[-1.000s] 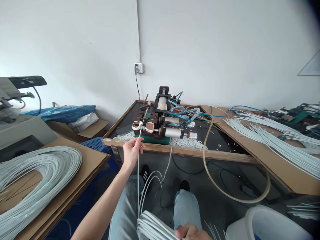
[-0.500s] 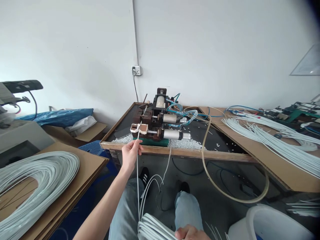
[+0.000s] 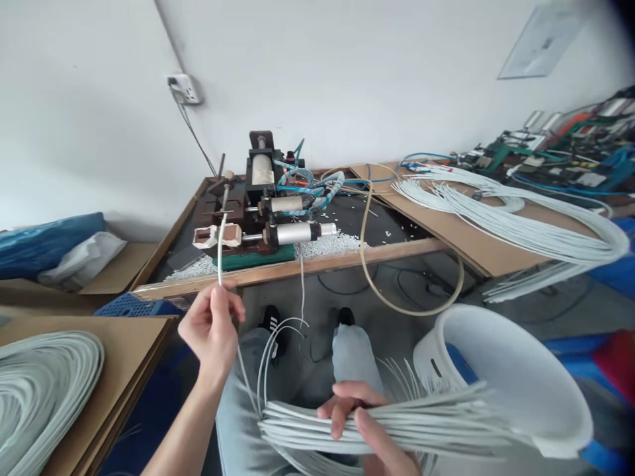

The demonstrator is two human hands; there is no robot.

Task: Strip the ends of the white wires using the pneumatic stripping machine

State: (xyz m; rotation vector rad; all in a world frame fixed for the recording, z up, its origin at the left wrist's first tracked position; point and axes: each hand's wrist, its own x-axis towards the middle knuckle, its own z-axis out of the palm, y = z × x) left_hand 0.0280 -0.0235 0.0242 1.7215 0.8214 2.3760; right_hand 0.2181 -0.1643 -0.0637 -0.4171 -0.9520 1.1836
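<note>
My left hand pinches a single white cable that rises toward the small pneumatic machine on the wooden-edged table. The cable's tip sits near the machine's white front jaws. My right hand grips a bundle of white cables lying across my lap, their ends pointing right over a white bucket. My knees in jeans show below the hands.
A coil of white cables lies on cardboard at the left. Long white cables spread over a cardboard board at the right. A clear hose hangs off the table. White scraps litter the tabletop. Blue bags sit far left.
The view swung right and down. My left hand drew back from the machine toward me with the single cable. The bundle in my right hand now shows fully, reaching over the bucket.
</note>
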